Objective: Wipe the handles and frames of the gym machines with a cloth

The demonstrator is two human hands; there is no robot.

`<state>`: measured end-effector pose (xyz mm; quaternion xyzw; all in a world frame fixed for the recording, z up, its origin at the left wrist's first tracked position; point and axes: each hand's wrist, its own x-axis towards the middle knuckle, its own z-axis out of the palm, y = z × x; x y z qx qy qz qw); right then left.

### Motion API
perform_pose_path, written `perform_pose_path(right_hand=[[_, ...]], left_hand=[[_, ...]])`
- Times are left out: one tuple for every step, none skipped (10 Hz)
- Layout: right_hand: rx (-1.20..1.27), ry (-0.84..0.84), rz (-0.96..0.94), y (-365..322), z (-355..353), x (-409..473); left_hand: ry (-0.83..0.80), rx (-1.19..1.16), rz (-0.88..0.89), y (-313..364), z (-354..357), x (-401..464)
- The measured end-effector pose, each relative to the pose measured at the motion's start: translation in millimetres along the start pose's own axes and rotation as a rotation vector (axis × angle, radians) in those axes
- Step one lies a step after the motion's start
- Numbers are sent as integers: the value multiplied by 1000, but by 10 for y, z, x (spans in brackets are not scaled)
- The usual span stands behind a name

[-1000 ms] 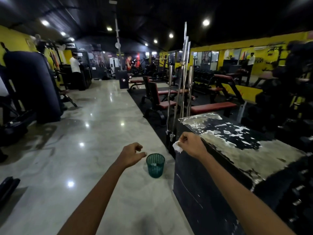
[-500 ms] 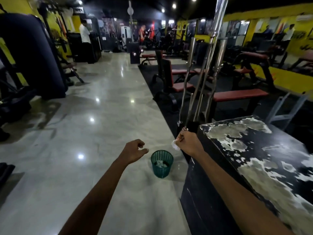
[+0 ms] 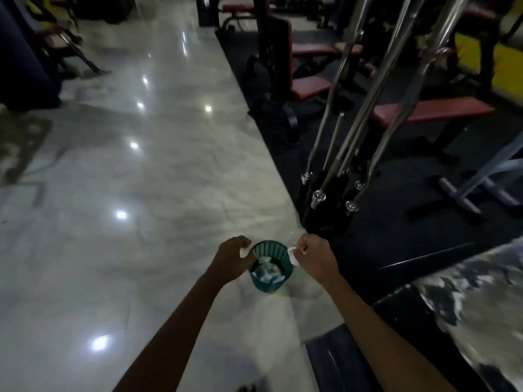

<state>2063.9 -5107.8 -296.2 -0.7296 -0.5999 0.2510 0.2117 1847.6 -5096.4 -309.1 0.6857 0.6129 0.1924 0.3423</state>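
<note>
We pinched the white cloth (image 3: pixel 293 254) in our right hand (image 3: pixel 314 257) beside the green bin's (image 3: pixel 271 284) rim on the floor, left hand (image 3: pixel 233 257) loosely curled and empty; a loose release could miss the bin.

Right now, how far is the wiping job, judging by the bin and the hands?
Done: the green bin on the marble floor already holds crumpled white wipes. In hand: the right hand pinches a small white cloth at the bin's rim, probably to drop it; the left hand hangs curled beside the bin and seems to hold nothing. Left: whether the chrome bars and benches were wiped cannot be told.
</note>
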Motion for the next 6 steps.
perform_pose_path(right_hand=[[-28, -25, 40, 228, 415, 743], [-62, -53, 37, 459, 799, 1252], [-87, -83, 33, 864, 1454, 1899], [-84, -140, 75, 1204, 1925, 2253], [-122, -226, 135, 1607, 2276, 2553], [-114, -232, 163, 1763, 2349, 2667]], left_hand=[[-45, -14, -28, -218, 213, 694], [-72, -15, -39, -471, 416, 1162], [-77, -12, -43, -954, 762, 1775], [-87, -3, -77, -1302, 1056, 2137], [-153, -27, -143, -1596, 1380, 2495], [-184, -39, -174, -1692, 1473, 2625]])
